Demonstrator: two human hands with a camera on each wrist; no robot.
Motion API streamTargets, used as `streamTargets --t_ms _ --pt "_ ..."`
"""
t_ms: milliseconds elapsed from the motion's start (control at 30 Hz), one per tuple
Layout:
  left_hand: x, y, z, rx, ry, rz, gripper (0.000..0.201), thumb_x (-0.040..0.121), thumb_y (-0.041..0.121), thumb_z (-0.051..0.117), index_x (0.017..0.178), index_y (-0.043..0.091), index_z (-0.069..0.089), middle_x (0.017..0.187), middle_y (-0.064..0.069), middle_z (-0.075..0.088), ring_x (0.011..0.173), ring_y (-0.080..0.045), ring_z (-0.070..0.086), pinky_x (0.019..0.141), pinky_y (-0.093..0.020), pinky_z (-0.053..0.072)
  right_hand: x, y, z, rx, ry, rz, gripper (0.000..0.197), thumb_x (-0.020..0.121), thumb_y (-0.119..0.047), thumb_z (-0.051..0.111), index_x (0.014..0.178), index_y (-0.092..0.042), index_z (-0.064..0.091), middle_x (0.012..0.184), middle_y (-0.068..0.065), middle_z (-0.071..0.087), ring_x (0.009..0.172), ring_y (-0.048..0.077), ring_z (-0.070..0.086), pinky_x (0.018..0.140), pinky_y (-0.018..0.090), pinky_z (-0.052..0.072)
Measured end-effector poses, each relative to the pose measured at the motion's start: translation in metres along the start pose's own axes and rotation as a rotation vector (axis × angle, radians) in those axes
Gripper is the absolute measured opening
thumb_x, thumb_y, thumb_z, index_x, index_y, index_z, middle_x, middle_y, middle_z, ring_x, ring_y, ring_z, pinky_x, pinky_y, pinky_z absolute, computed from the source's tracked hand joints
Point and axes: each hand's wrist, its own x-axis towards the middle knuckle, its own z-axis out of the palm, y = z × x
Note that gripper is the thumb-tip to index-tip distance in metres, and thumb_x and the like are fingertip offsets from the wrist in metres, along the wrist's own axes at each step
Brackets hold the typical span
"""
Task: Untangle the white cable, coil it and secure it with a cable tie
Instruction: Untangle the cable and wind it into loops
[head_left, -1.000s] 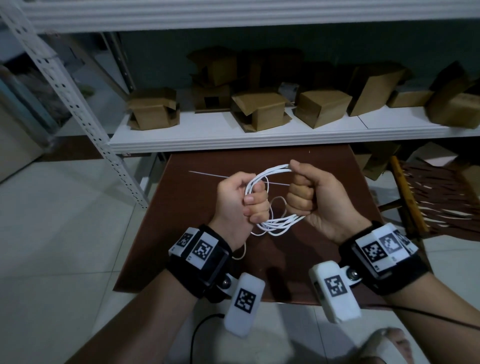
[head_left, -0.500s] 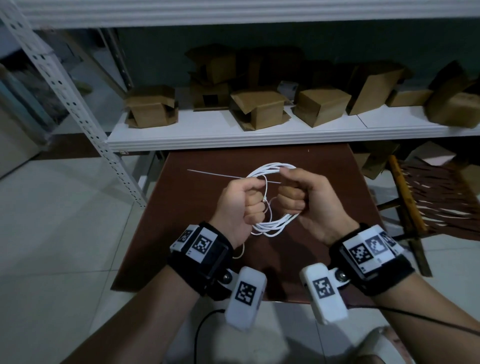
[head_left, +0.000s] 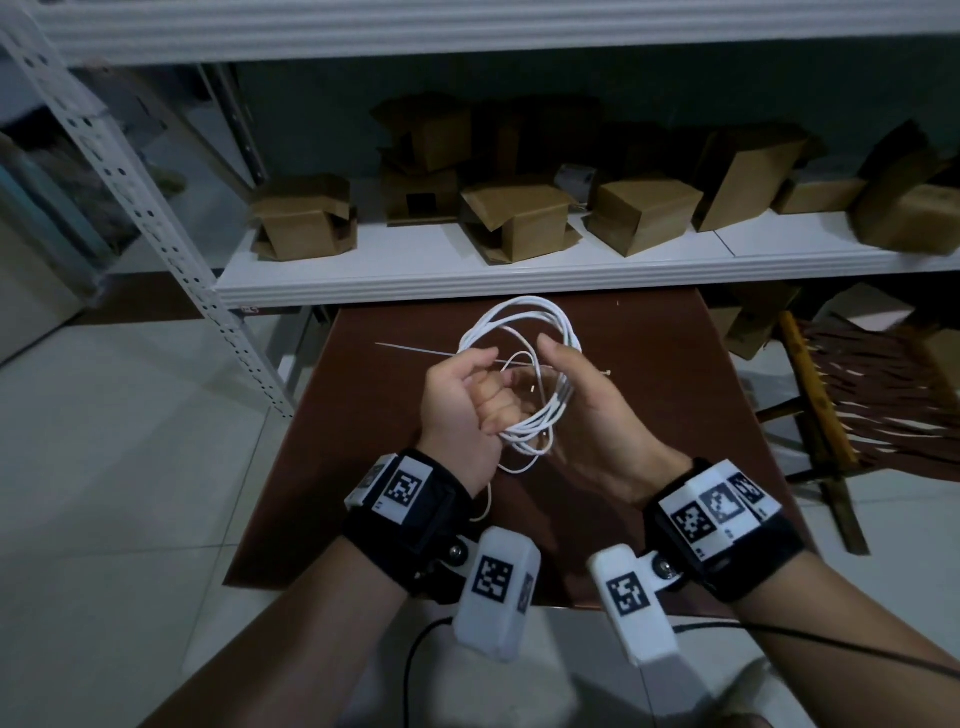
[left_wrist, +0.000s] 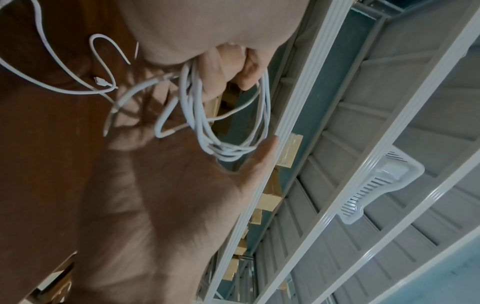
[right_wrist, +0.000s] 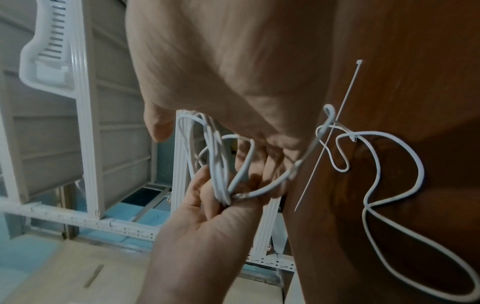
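Note:
The white cable (head_left: 524, 322) is wound into a loose coil of several loops above the brown table (head_left: 675, 415). My left hand (head_left: 483, 395) grips the coil at its left side, fingers curled round the strands (left_wrist: 202, 115). My right hand (head_left: 571, 379) is beside the coil, palm toward it and fingers straight, with the loops running past the palm (left_wrist: 168, 185). A loose cable end (right_wrist: 389, 205) trails onto the table. The thin white cable tie (head_left: 415, 351) lies flat on the table behind my hands, its head (right_wrist: 359, 61) to the right.
A white metal shelf (head_left: 519, 275) with several cardboard boxes (head_left: 519, 218) runs just behind the table. Its perforated post (head_left: 156, 234) stands at the left. A wooden slatted frame (head_left: 815, 395) leans at the table's right. Pale floor tiles surround the table.
My right hand has let go of the coil and opened, moving a little down and away. The left hand keeps hold, and the loops have sprung wider and higher.

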Motion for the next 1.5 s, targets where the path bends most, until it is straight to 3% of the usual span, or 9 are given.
streamTargets --t_ms 167,367,567,733,900,1033,1167,1367,1500 --pt "-0.001 0.007 0.0 0.139 0.033 0.07 0.056 0.097 0.012 0.054 0.052 0.025 0.023 0.043 0.007 0.014 0.032 -0.01 0.012 0.031 -0.022 0.016 -0.006 -0.003 0.0 -0.354 0.018 0.036 0.076 0.103 -0.061 0.043 0.109 0.011 0.067 0.089 0.035 0.068 0.077 0.038 0.062 0.082 0.047 0.052" --pt "-0.003 0.025 -0.003 0.25 0.133 0.204 0.048 0.097 0.007 0.058 0.064 0.024 0.028 0.049 0.007 0.017 0.036 -0.008 0.013 0.033 -0.021 0.013 -0.014 -0.01 -0.004 -0.505 0.136 -0.026 0.041 0.103 -0.041 0.059 0.083 -0.005 0.062 0.054 -0.003 0.053 0.046 0.007 0.044 0.048 0.018 0.035" --pt "-0.002 0.033 -0.005 0.214 0.214 0.228 0.049 0.096 0.006 0.059 0.062 0.023 0.028 0.05 0.007 0.017 0.037 -0.009 0.013 0.034 -0.022 0.012 -0.011 -0.008 -0.024 -0.652 0.207 -0.148 0.025 0.09 -0.012 0.077 0.078 0.008 0.07 0.063 0.0 0.066 0.056 0.001 0.056 0.059 0.014 0.042" --pt "-0.002 0.033 -0.006 0.218 0.224 0.23 0.049 0.096 0.006 0.059 0.062 0.023 0.028 0.05 0.007 0.017 0.037 -0.008 0.013 0.033 -0.022 0.013 -0.002 -0.004 -0.036 -0.928 0.324 -0.222 0.011 0.071 -0.019 0.083 0.074 -0.026 0.077 0.078 -0.003 0.073 0.075 0.014 0.067 0.075 0.043 0.055" --pt "-0.002 0.026 -0.004 0.22 0.213 0.206 0.049 0.096 0.005 0.059 0.062 0.023 0.029 0.049 0.007 0.017 0.036 -0.008 0.013 0.034 -0.021 0.012 -0.005 0.0 -0.037 -1.173 0.575 -0.304 0.017 0.072 -0.034 0.094 0.074 -0.04 0.078 0.086 -0.009 0.062 0.086 0.012 0.06 0.076 0.031 0.047" --pt "-0.002 0.022 -0.002 0.218 0.196 0.192 0.05 0.096 0.005 0.058 0.063 0.024 0.026 0.048 0.007 0.016 0.036 -0.008 0.013 0.033 -0.021 0.013 -0.004 0.002 -0.032 -0.895 0.553 -0.164 0.008 0.083 -0.021 0.086 0.078 -0.02 0.08 0.066 0.0 0.076 0.062 0.016 0.071 0.065 0.034 0.056" --pt "-0.001 0.019 -0.003 0.218 0.197 0.169 0.048 0.096 0.005 0.058 0.065 0.024 0.027 0.049 0.007 0.016 0.036 -0.008 0.013 0.032 -0.022 0.014 -0.001 0.001 -0.022 -0.286 0.48 -0.141 0.013 0.09 0.004 0.064 0.094 0.015 0.069 0.094 0.031 0.074 0.085 0.032 0.073 0.092 0.044 0.059" --pt "-0.001 0.011 -0.002 0.251 0.188 0.117 0.049 0.097 0.006 0.058 0.064 0.024 0.028 0.048 0.008 0.017 0.035 -0.007 0.014 0.031 -0.02 0.014 0.0 -0.002 -0.017 0.073 0.484 -0.199 0.04 0.084 0.01 0.076 0.114 -0.006 0.054 0.091 0.025 0.07 0.071 0.025 0.066 0.062 0.031 0.055" --pt "0.0 0.013 -0.001 0.248 0.192 0.105 0.048 0.098 0.006 0.058 0.064 0.024 0.028 0.048 0.008 0.018 0.034 -0.007 0.015 0.03 -0.02 0.015 0.004 -0.002 -0.027 0.175 0.443 -0.145 0.046 0.076 0.006 0.074 0.118 0.019 0.059 0.1 0.031 0.057 0.078 0.026 0.065 0.068 0.029 0.061"
